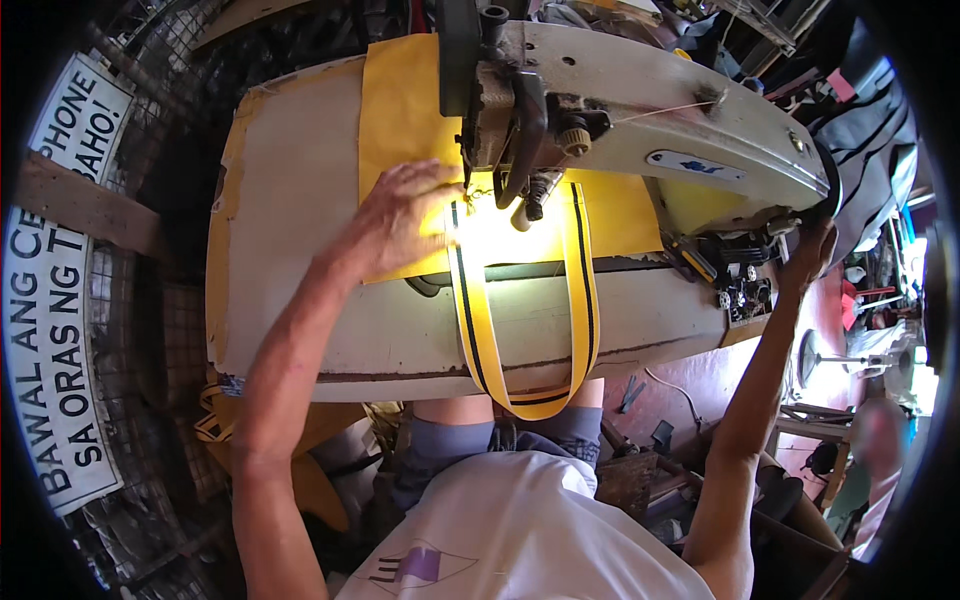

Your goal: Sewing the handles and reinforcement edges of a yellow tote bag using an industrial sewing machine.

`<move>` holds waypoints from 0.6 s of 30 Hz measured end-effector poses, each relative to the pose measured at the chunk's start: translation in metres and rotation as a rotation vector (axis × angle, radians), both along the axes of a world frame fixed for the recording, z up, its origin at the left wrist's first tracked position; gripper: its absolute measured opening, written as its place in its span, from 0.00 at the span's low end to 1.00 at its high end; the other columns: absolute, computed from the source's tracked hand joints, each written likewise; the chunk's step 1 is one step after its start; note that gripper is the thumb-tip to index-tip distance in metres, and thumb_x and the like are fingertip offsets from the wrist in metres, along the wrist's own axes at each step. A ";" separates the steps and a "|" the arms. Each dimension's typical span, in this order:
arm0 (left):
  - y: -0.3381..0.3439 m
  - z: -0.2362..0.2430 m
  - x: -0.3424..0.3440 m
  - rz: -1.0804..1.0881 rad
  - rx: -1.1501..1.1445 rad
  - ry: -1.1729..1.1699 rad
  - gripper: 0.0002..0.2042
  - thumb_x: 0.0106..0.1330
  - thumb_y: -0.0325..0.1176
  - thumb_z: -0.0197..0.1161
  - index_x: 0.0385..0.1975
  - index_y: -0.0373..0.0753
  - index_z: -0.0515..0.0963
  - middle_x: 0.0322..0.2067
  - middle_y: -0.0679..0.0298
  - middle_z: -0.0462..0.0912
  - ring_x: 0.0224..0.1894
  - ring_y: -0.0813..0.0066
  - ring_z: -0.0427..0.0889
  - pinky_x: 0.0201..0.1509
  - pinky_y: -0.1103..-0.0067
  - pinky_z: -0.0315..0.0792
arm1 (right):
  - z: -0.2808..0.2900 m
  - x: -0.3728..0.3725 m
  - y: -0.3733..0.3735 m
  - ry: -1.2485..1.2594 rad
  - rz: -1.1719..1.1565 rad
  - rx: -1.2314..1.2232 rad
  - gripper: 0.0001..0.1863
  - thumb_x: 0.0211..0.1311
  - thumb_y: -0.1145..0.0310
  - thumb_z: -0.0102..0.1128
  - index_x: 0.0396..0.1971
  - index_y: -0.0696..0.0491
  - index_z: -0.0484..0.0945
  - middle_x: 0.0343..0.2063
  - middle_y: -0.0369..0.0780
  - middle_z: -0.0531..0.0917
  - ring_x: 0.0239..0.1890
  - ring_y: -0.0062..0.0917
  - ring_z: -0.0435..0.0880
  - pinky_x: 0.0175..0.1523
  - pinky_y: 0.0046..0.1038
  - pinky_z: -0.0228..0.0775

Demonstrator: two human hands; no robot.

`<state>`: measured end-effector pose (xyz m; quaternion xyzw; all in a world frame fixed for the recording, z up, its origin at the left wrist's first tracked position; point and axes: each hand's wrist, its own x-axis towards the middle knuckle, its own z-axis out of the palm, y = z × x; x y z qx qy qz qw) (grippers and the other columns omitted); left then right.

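A sewing machine (640, 110) stands over a yellow fabric panel (405, 110), its lamp glaring on the cloth around the needle. A yellow strap (475, 320) with a dark centre stripe and pale edges loops from the panel over the table's near edge. My left hand (405, 215) rests by the needle area at the strap's left end, fingers stretched out and slightly apart. At the machine's right end, my right hand (810, 255) is on the dark handwheel (832, 185), its fingers against the rim and partly hidden. Glare hides the stitching spot.
The pale, worn worktable (285, 200) has a chipped near edge above my legs. A yellow-and-black cutter (692, 258) and small metal parts (745, 290) lie at its right. White signboards (60, 340) hang on wire mesh at left. Another person (880, 440) is at far right.
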<state>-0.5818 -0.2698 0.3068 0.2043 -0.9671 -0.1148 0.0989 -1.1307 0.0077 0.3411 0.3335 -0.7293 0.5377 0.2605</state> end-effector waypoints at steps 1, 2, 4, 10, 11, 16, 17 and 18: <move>-0.018 0.000 -0.004 -0.036 0.045 -0.079 0.30 0.65 0.47 0.61 0.65 0.41 0.67 0.67 0.55 0.65 0.72 0.56 0.58 0.75 0.61 0.49 | 0.007 0.005 0.004 -0.049 -0.002 0.049 0.19 0.75 0.58 0.46 0.52 0.58 0.73 0.46 0.44 0.79 0.49 0.27 0.79 0.52 0.33 0.73; -0.034 0.001 -0.003 0.021 -0.005 -0.041 0.28 0.67 0.46 0.59 0.65 0.42 0.67 0.67 0.56 0.64 0.72 0.57 0.57 0.75 0.60 0.49 | 0.013 0.046 -0.003 0.076 -0.089 0.121 0.19 0.75 0.60 0.47 0.55 0.58 0.71 0.48 0.45 0.78 0.50 0.29 0.78 0.54 0.33 0.72; -0.063 0.007 -0.011 0.075 -0.061 0.011 0.27 0.68 0.46 0.57 0.65 0.43 0.66 0.68 0.56 0.63 0.73 0.57 0.56 0.74 0.60 0.50 | 0.010 0.145 0.012 0.277 -0.020 0.237 0.23 0.71 0.68 0.54 0.63 0.56 0.66 0.55 0.49 0.75 0.53 0.35 0.78 0.56 0.34 0.72; -0.099 -0.026 -0.008 0.203 -0.116 -0.056 0.28 0.72 0.52 0.48 0.67 0.43 0.64 0.69 0.59 0.62 0.74 0.57 0.52 0.74 0.57 0.48 | -0.009 0.361 0.017 0.075 0.576 0.913 0.37 0.54 0.63 0.68 0.64 0.54 0.66 0.38 0.47 0.74 0.42 0.44 0.75 0.50 0.43 0.71; -0.091 -0.029 -0.001 0.250 -0.160 -0.009 0.29 0.73 0.53 0.47 0.67 0.42 0.64 0.69 0.58 0.62 0.74 0.55 0.52 0.74 0.57 0.48 | -0.014 0.357 0.014 0.134 0.629 0.852 0.34 0.55 0.70 0.63 0.64 0.53 0.67 0.36 0.46 0.73 0.39 0.41 0.76 0.45 0.43 0.72; 0.008 -0.018 0.032 0.596 -0.300 -0.049 0.32 0.72 0.53 0.48 0.64 0.31 0.65 0.66 0.48 0.63 0.70 0.47 0.56 0.72 0.55 0.50 | -0.009 0.290 -0.034 0.182 0.442 0.947 0.27 0.56 0.79 0.54 0.58 0.51 0.72 0.40 0.46 0.74 0.38 0.39 0.78 0.42 0.40 0.74; 0.037 -0.010 0.039 0.674 -0.298 -0.124 0.33 0.71 0.53 0.49 0.63 0.29 0.65 0.65 0.45 0.64 0.70 0.46 0.57 0.72 0.54 0.51 | 0.001 0.280 -0.057 0.363 0.422 0.870 0.26 0.56 0.79 0.54 0.57 0.50 0.73 0.42 0.46 0.75 0.41 0.40 0.78 0.46 0.40 0.74; 0.068 -0.001 0.050 0.682 -0.302 -0.140 0.33 0.71 0.53 0.49 0.63 0.29 0.65 0.65 0.45 0.64 0.70 0.46 0.57 0.72 0.54 0.51 | 0.015 0.274 -0.079 0.545 0.405 0.777 0.25 0.56 0.78 0.54 0.57 0.49 0.73 0.44 0.46 0.75 0.43 0.40 0.78 0.49 0.40 0.73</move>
